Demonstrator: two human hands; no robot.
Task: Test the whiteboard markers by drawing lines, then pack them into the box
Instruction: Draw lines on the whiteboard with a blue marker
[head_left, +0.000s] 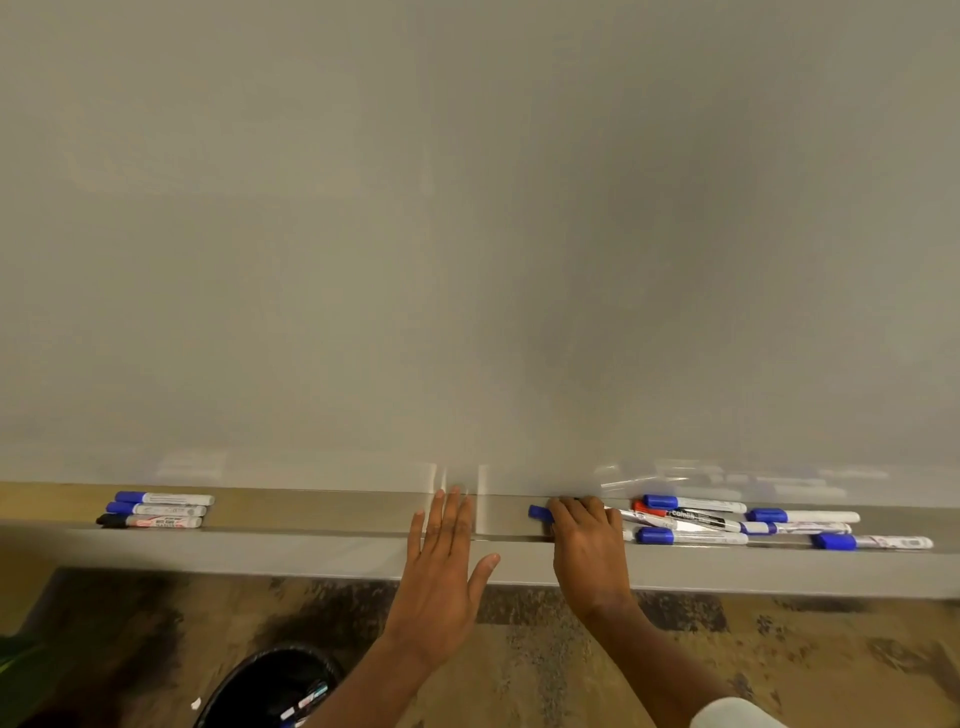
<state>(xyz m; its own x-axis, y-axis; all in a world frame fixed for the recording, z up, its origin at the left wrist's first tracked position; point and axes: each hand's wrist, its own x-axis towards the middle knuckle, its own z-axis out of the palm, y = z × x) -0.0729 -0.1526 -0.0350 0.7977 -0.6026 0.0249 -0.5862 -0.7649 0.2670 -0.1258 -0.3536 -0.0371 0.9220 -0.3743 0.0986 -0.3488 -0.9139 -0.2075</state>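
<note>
My right hand (587, 540) curls over a blue-capped marker (540, 513) lying in the whiteboard tray (337, 519), and its cap pokes out just left of my knuckles. The loose pile of markers (727, 522) lies just to the right of that hand, touching it. My left hand (441, 561) rests flat on the tray's front edge with fingers straight, holding nothing. Three more markers (156, 510) lie side by side well off to its left. On the floor below, a black container (270, 686) holds a few markers.
</note>
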